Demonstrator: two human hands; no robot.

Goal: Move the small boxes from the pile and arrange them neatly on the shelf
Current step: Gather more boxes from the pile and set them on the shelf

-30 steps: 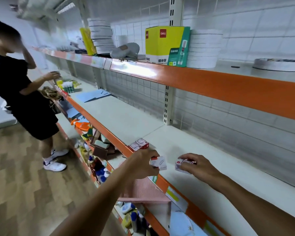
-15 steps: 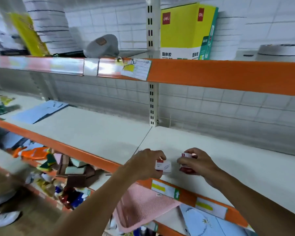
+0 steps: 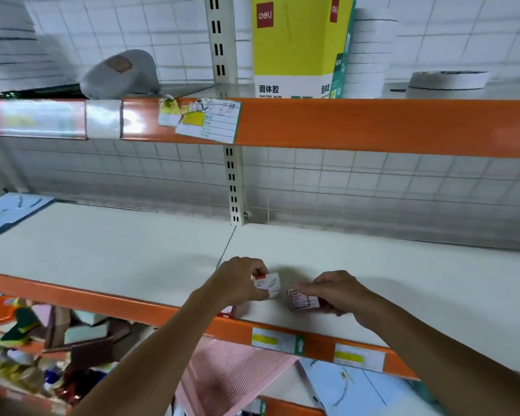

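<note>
The print on both small boxes is too blurred to read. Over the white shelf (image 3: pixel 403 280), near its orange front edge, the left hand (image 3: pixel 237 283) pinches one white box (image 3: pixel 269 283); just right, the right hand (image 3: pixel 339 292) grips a pinkish box (image 3: pixel 300 301). Both hands have dropped lower than a moment ago.

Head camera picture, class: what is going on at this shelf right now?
A person is putting small boxes on the white shelf. The left hand pinches a white paper-clip box; the right hand grips a pinkish box close beside it, near the shelf's orange front edge. Another small box peeks out under the left wrist.
</note>
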